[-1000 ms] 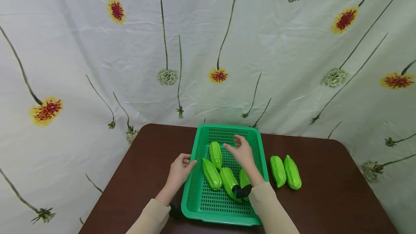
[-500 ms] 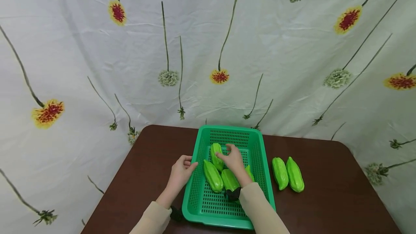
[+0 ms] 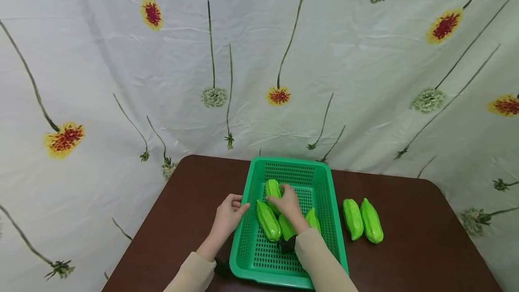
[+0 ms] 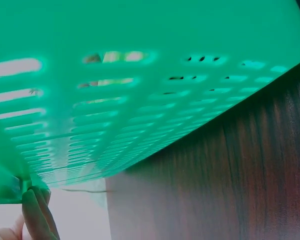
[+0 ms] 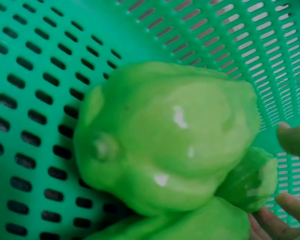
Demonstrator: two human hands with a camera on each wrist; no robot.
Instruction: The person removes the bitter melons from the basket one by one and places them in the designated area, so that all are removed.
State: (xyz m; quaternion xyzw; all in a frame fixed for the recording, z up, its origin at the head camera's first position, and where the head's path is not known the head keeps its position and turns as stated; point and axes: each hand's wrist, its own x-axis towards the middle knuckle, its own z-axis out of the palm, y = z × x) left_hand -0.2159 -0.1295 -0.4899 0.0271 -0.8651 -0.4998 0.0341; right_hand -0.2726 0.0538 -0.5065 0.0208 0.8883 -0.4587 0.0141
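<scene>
In the head view, a green plastic basket (image 3: 293,161) stands on the table and holds several bright green, ribbed, pepper-like vegetables. My left hand (image 3: 227,216) pinches its left rim, thumb on the inner side; the left wrist view shows fingers (image 4: 37,212) curled at the rim. Inside, my right hand (image 3: 289,204) reaches over the farthest vegetable (image 3: 272,188), thumb and fingers to either side. From the right wrist, fingertips (image 5: 290,205) lie against a small green end (image 5: 252,177), while the thumb looks apart from it. Another vegetable (image 3: 268,222) lies nearer; the right forearm partly hides two more.
Two similar green vegetables (image 3: 352,220) lie side by side on the dark brown table (image 3: 413,220), right of the basket. Behind the table hangs a white cloth (image 3: 178,80) printed with flowers. Slotted basket walls surround the right hand.
My right hand has come down and leftward from above the basket's middle to the farthest vegetable. The left hand stays at the rim. The whole view has shifted slightly.
</scene>
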